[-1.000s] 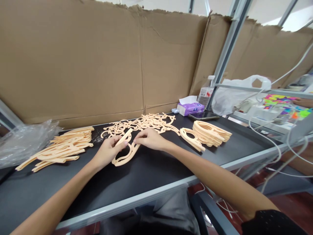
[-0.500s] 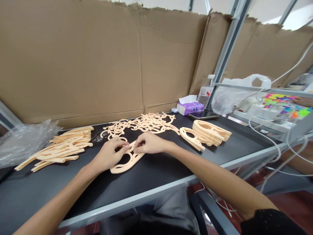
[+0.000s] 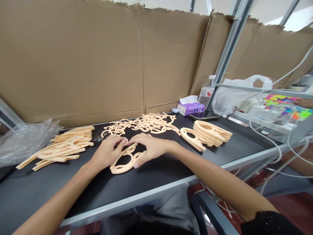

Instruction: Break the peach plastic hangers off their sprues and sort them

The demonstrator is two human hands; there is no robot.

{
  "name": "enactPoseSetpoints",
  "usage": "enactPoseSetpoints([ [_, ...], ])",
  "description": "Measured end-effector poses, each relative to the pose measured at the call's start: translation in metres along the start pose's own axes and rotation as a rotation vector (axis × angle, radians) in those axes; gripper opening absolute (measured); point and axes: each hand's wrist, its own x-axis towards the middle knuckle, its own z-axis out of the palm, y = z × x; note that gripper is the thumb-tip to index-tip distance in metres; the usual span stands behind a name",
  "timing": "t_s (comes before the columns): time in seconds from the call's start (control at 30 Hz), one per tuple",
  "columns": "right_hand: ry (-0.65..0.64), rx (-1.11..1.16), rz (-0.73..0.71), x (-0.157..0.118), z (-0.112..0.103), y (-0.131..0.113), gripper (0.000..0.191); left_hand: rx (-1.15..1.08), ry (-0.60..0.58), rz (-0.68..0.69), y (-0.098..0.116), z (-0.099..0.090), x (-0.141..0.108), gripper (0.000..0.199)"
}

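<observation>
A pale, wood-coloured openwork piece (image 3: 122,169) with round holes lies flat on the black tabletop in front of me. My left hand (image 3: 109,150) is over its far left side, thumb and forefinger pinching a small curved strip (image 3: 126,140) of the same colour. Across the piece's right part reaches my right hand (image 3: 151,148), thumb and fingers spread apart. Its thumb rests at the near edge, while its forefinger tip comes close to the curved strip; whether they touch I cannot tell.
Small curved strips (image 3: 156,122) lie heaped behind my hands. Long pale strips (image 3: 70,143) are piled at left beside clear plastic wrap (image 3: 26,140). Finished-looking openwork pieces (image 3: 207,132) stack at right. Behind them sit a tissue pack (image 3: 192,108), a phone (image 3: 204,115) and a bottle (image 3: 207,93).
My right hand has opened, its thumb moving down to the near edge of the openwork piece. My left hand has shifted slightly away from me and now shows a curved strip at its fingertips.
</observation>
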Motion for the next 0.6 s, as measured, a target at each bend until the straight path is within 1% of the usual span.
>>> enactPoseSetpoints([
  [0.07,-0.064,-0.049,0.018,-0.002,-0.001,-0.002,0.088,0.003,0.001,0.006,0.000,0.000,0.001,0.035],
  [0.1,-0.076,-0.070,0.015,-0.003,-0.002,-0.003,0.088,0.004,0.002,0.005,0.000,0.000,0.001,0.035],
  [0.23,-0.079,-0.111,-0.037,-0.005,-0.003,-0.006,0.068,0.001,0.008,-0.006,0.001,0.000,0.001,0.035],
  [0.3,-0.071,-0.130,-0.051,-0.007,-0.004,-0.008,0.062,-0.001,0.010,-0.004,0.002,-0.001,0.001,0.035],
  [0.43,-0.035,-0.200,-0.037,-0.020,-0.004,-0.015,0.061,-0.002,0.017,0.013,0.005,-0.001,-0.001,0.036],
  [0.53,0.027,-0.255,0.010,-0.041,-0.002,-0.023,0.058,0.002,0.013,0.031,0.005,-0.001,0.000,0.036],
  [0.6,0.097,-0.317,0.053,-0.059,0.001,-0.029,0.053,0.000,0.011,0.042,0.004,0.000,0.000,0.037],
])
